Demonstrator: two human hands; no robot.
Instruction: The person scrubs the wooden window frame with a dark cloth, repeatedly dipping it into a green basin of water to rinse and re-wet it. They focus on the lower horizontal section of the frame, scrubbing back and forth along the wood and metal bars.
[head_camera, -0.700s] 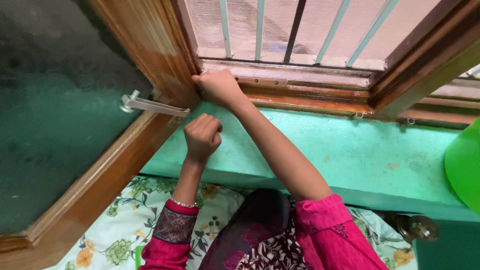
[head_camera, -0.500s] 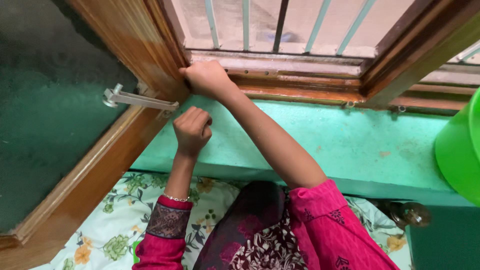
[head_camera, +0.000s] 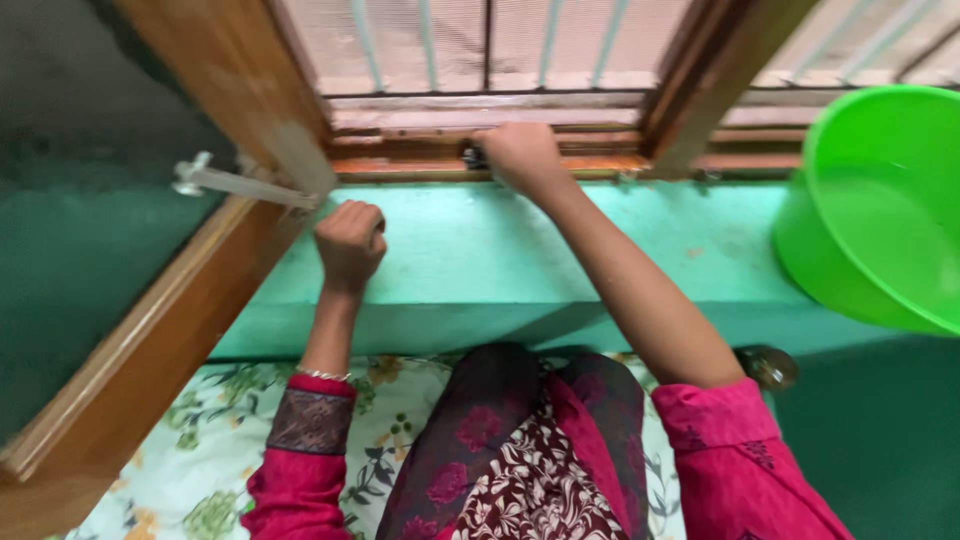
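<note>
The person kneels or sits before a window. The right hand (head_camera: 520, 155) is curled on the lower rail of the wooden window frame (head_camera: 420, 160), at about 12 o'clock from the body. The fingers are closed, and something small and dark shows at their left side; it is too blurred to say what it is, perhaps a cloth or a piece of hardware. The hand presses down there, so the arm stretches far forward across the sill.

The left hand (head_camera: 348, 240) is a closed fist resting on the green painted sill (head_camera: 560, 250), at about 10 o'clock from the body. It seems to hold nothing; probably it only supports the body's weight while the other arm reaches.

Just beside the left fist, at its 10 o'clock, a metal stay (head_camera: 235, 184) joins the frame to the open window leaf (head_camera: 150, 330), which swings inward and is kept open by this stay. A bright green basin (head_camera: 880, 220) stands on the sill at 2 o'clock, well apart from both hands. Behind the frame are pale bars (head_camera: 430, 45) with a mesh.
</note>
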